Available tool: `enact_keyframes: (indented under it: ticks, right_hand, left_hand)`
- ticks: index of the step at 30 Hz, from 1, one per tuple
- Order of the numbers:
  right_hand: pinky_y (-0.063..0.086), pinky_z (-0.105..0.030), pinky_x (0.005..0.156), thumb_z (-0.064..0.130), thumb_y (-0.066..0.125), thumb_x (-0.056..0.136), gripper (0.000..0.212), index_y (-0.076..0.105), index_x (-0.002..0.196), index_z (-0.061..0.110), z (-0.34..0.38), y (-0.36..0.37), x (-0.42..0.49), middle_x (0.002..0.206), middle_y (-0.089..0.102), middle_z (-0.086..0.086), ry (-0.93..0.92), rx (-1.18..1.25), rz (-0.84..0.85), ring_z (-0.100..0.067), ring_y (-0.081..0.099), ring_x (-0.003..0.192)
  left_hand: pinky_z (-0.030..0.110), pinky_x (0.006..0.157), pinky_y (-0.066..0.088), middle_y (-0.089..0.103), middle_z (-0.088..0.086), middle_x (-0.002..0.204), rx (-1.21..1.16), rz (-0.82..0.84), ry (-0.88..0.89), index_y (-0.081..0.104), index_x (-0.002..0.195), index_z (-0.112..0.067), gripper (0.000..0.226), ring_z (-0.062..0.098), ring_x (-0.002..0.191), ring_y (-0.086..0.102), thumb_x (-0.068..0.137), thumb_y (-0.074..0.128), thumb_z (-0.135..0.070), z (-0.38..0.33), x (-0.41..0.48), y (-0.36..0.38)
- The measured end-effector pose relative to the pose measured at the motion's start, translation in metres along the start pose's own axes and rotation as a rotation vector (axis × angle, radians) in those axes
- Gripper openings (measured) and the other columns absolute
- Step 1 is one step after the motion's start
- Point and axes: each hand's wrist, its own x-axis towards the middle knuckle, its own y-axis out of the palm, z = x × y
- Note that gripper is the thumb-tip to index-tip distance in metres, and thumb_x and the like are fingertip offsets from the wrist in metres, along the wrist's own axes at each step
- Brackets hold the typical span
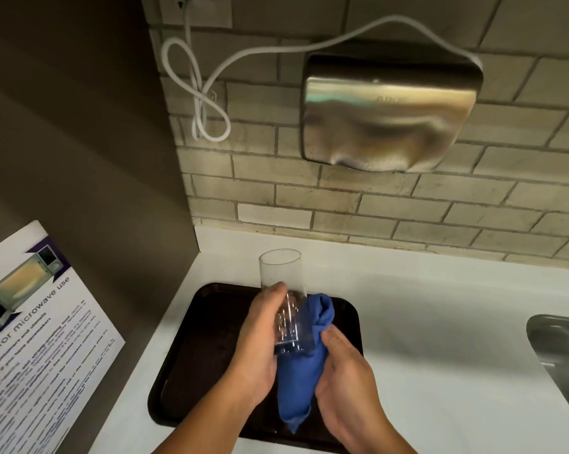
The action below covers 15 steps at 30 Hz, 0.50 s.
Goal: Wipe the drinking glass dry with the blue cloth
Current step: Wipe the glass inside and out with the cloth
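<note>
A tall clear drinking glass is held above a dark tray, mouth up and tilted away from me. My left hand wraps its lower part from the left. The blue cloth is bunched against the glass's right side and base and hangs down below it. My right hand grips the cloth from the right, thumb pressing it toward the glass.
The tray lies on a white counter. A steel sink is at the right edge. A metal hand dryer with a white cord hangs on the tiled wall. A microwave-use poster is on the left wall.
</note>
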Motion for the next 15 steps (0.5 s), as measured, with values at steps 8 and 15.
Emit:
enact_keyframes:
  ticks: [8,15]
  right_hand:
    - [0.053,-0.045,0.110,0.006,0.042,0.114,0.038,0.080,0.117,0.003,0.014,0.007,0.000,0.114,0.084,-0.023,-0.028,-0.038,-0.012,-0.031,0.078,0.107]
    - [0.050,-0.056,0.118,0.019,0.045,0.114,0.038,0.077,0.125,0.001,0.028,0.003,0.009,0.126,0.078,-0.029,0.102,-0.141,0.048,-0.043,0.072,0.126]
  left_hand:
    - [0.041,0.095,0.064,0.082,0.009,0.126,0.065,-0.007,0.104,0.068,0.135,-0.021,0.076,0.023,0.110,0.082,0.071,0.101,-0.044,-0.007,0.000,-0.001]
    - [0.027,0.079,0.065,0.085,0.001,0.112,0.119,0.015,0.204,0.070,0.130,-0.031,0.075,0.018,0.102,0.084,0.065,0.103,-0.048,-0.013,-0.003,0.008]
